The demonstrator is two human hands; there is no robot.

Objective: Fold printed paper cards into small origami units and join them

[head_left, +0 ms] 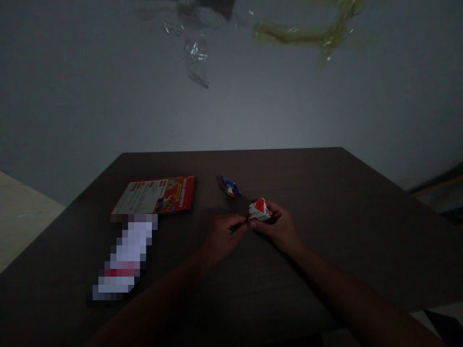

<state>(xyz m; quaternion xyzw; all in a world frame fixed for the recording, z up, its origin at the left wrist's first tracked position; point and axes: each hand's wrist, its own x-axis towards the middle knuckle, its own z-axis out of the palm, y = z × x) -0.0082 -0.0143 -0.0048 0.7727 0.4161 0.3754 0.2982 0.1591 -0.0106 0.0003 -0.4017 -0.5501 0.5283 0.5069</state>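
Observation:
A small folded packet [259,211], red and white with a shiny surface, is held just above the dark table by my right hand [282,226], whose thumb and fingers close on its right side. My left hand [224,235] pinches at the packet's lower left corner with thumb and forefinger; what exactly lies between those fingertips is too small and dark to tell. Behind the hands, a little to the left, a blue folded piece [230,187] of similar shiny material rests on the table.
On the left of the table [289,168] lies a red printed booklet or box [177,195]. Nearer to me is a pale, blurred-out phone-like object [126,258]. The table's back edge meets a grey wall with yellowish tape [296,34] and clear plastic scraps.

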